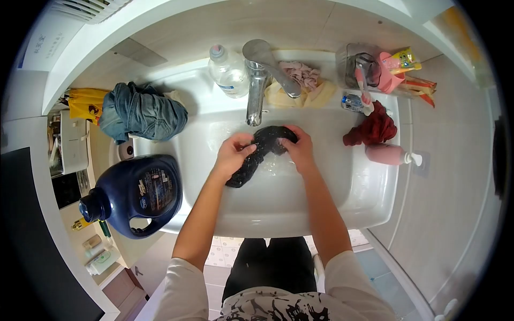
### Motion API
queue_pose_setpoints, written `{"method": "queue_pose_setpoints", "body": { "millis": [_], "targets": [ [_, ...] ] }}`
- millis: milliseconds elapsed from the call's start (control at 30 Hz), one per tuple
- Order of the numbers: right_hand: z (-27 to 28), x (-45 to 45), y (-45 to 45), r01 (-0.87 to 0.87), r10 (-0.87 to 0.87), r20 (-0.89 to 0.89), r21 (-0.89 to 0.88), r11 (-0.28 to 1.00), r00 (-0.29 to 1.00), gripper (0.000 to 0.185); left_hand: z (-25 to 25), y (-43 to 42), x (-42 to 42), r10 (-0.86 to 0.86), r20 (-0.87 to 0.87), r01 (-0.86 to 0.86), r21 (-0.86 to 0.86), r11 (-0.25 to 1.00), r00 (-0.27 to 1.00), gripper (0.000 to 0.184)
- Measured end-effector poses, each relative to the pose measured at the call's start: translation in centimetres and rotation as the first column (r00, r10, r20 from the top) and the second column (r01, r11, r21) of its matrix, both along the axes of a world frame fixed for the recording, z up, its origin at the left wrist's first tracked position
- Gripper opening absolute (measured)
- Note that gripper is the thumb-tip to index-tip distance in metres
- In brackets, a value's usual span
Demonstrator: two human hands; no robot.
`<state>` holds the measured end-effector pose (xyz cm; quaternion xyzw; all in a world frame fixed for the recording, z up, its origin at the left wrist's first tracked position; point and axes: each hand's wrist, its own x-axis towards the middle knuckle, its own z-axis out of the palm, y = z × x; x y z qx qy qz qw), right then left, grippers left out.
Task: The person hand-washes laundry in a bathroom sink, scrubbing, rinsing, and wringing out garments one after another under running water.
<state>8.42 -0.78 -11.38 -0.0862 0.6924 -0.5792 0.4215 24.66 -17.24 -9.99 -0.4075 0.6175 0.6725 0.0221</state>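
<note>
A wet black cloth, long and bent like a sock, is stretched between my two hands over the white sink. My left hand pinches its left side, thumb on top. At the upper right end, my right hand grips the cloth with the thumb pressed against it. Its lower end hangs down to the left. Water shines on the basin floor just below. Right above the cloth is the spout of the chrome faucet; whether water runs from it I cannot tell.
A dark blue detergent jug and bundled jeans sit on the left. Behind the faucet are a clear bottle and pink and yellow cloths. A dark red cloth, pink pump bottle and pink cup line the right rim.
</note>
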Motion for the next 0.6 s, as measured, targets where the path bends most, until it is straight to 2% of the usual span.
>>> {"method": "queue_pose_setpoints", "body": {
  "millis": [67, 100, 133, 167, 233, 333, 367, 433, 467, 500, 533, 600],
  "targets": [
    [0.9, -0.2, -0.3, 0.13, -0.08, 0.329, -0.133, 0.982, 0.941, 0.041, 4.2, 0.2, 0.3, 0.211, -0.102, -0.176, 0.275, 0.945, 0.972, 0.049],
    [1.5, -0.1, -0.3, 0.217, -0.105, 0.476, -0.187, 0.958, 0.873, 0.039, 3.7, 0.2, 0.7, 0.143, -0.187, -0.098, 0.231, 0.968, 0.972, 0.066],
    [1.8, 0.1, -0.5, 0.308, -0.111, 0.611, -0.226, 0.924, 0.784, 0.038, 3.0, 0.3, 0.8, 0.123, -0.237, -0.074, 0.206, 0.976, 0.964, 0.066],
    [1.6, 0.5, -0.7, 0.289, -0.069, 0.625, -0.257, 0.922, 0.777, 0.037, 2.1, 0.4, 0.7, 0.103, -0.284, -0.053, 0.18, 0.982, 0.953, 0.067],
    [0.9, 1.4, -0.8, 0.258, 0.007, 0.651, -0.311, 0.915, 0.759, 0.038, 3.0, 1.2, 0.0, -0.05, -0.268, 0.042, -0.033, 0.999, 0.962, 0.075],
    [0.2, 1.7, -1.5, 0.396, -0.308, 0.381, -0.176, 0.901, 0.871, 0.038, 5.4, 3.1, -1.5, -0.228, 0.113, 0.252, -0.308, 0.917, 0.967, 0.084],
    [0.1, 1.4, -1.3, 0.435, -0.341, 0.387, -0.187, 0.881, 0.857, 0.038, 7.8, 2.5, -2.7, -0.293, 0.372, 0.376, -0.172, 0.911, 0.881, 0.085],
    [0.4, 0.2, -0.6, 0.512, -0.408, 0.392, -0.208, 0.834, 0.824, 0.038, 6.8, 2.6, -1.8, -0.232, 0.105, 0.251, -0.245, 0.937, 0.967, 0.077],
    [0.5, 0.1, -0.4, 0.529, -0.362, 0.489, -0.26, 0.808, 0.793, 0.035, 6.5, 2.8, -1.4, -0.199, -0.034, 0.183, -0.269, 0.946, 0.979, 0.073],
    [0.7, 0.2, -0.3, 0.549, -0.304, 0.58, -0.308, 0.777, 0.755, 0.033, 7.1, 3.3, -1.2, -0.129, -0.049, 0.116, -0.212, 0.97, 0.99, 0.054],
    [0.7, 0.5, -0.2, 0.572, -0.234, 0.664, -0.351, 0.742, 0.71, 0.031, 8.2, 4.0, -1.2, -0.13, -0.06, 0.103, -0.337, 0.936, 0.99, 0.051],
    [-2.4, 1.7, -0.4, 0.426, -0.272, 0.406, -0.358, 0.831, 0.872, 0.031, 10.9, 6.1, -1.5, -0.139, -0.078, 0.07, -0.567, 0.821, 0.987, 0.045]
  ]
}}
